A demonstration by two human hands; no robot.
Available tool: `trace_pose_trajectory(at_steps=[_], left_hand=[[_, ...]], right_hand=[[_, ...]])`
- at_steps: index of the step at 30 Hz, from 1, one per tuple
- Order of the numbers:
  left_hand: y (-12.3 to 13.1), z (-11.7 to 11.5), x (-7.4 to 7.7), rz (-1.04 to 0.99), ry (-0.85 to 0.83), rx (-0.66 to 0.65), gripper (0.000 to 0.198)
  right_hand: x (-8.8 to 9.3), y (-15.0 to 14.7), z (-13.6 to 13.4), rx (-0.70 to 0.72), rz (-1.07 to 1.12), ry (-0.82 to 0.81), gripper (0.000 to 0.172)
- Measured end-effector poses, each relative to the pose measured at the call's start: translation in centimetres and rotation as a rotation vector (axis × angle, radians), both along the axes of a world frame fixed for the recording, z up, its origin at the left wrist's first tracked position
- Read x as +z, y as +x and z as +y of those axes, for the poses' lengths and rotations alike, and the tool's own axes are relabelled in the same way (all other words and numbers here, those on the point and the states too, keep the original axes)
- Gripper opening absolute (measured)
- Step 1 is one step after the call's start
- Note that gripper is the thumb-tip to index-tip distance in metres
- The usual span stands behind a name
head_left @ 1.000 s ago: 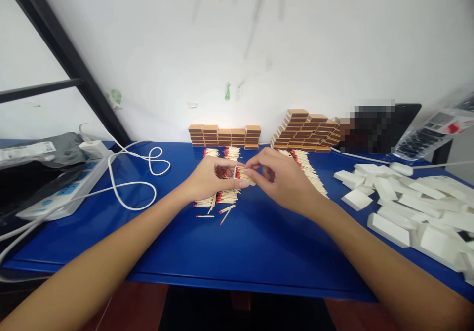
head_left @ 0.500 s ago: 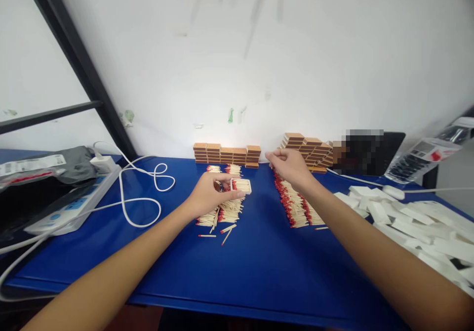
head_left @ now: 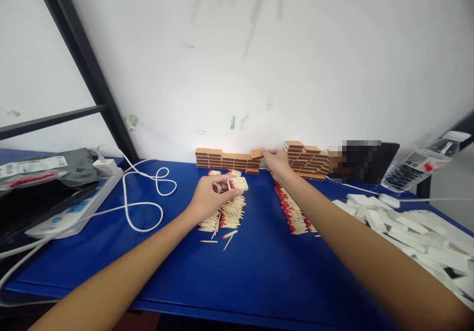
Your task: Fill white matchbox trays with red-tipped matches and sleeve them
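Note:
My left hand [head_left: 211,196] grips a small white matchbox tray [head_left: 238,184] with red-headed matches in it, held above rows of loose matches [head_left: 233,212]. At the wall, my right hand [head_left: 276,162] pinches the end of an orange-brown matchbox sleeve [head_left: 256,153]. That sleeve is slightly tilted at the top right end of a low stack of matchbox sleeves [head_left: 227,161]. A taller sleeve stack [head_left: 307,160] stands just right of my right hand. Under my right forearm lies another row of matches [head_left: 291,207], partly hidden.
White empty-looking trays [head_left: 403,227] are heaped at the right. Behind them are a clear plastic bottle [head_left: 425,160] and a dark, partly blurred device [head_left: 385,160]. On the left, a power strip [head_left: 85,207], a grey plastic bag [head_left: 74,168] and white cable [head_left: 148,202] lie on the blue table [head_left: 222,281].
My right hand has moved slightly left to the low stack and now holds its top right sleeve, which is tilted. My left hand still holds the tray. The view has shifted a little.

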State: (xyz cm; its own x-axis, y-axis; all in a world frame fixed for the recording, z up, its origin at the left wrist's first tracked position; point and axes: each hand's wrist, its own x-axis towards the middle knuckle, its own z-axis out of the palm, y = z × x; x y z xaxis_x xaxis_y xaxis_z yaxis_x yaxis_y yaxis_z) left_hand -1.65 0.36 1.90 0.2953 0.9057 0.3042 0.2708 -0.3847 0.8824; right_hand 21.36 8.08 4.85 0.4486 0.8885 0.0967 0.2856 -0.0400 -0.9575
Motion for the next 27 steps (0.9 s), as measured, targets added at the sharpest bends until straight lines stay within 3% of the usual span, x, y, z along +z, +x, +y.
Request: trace_pose_trajectory(at_steps=[5,7,11,27], left_hand=[[0.1,0.1,0.2,-0.078,0.070,0.129,0.052],[0.1,0.1,0.1,-0.077,0.087,0.137,0.051],[0.1,0.2,-0.2,-0.070,0.103,0.108,0.048],[0.5,-0.5,0.1,-0.132,-0.016,-0.067,0.054]], right_hand=[[-0.8,1.0,-6.2,0.149,0.099,0.101,0.030],[-1.7,0.5,-8.9,0.323,0.260,0.097,0.032],[-2.7,-1.1,-12.2,0.427,0.392,0.070,0.042],[-2.7,-0.7,-12.5,0.336,0.381,0.105,0.045]])
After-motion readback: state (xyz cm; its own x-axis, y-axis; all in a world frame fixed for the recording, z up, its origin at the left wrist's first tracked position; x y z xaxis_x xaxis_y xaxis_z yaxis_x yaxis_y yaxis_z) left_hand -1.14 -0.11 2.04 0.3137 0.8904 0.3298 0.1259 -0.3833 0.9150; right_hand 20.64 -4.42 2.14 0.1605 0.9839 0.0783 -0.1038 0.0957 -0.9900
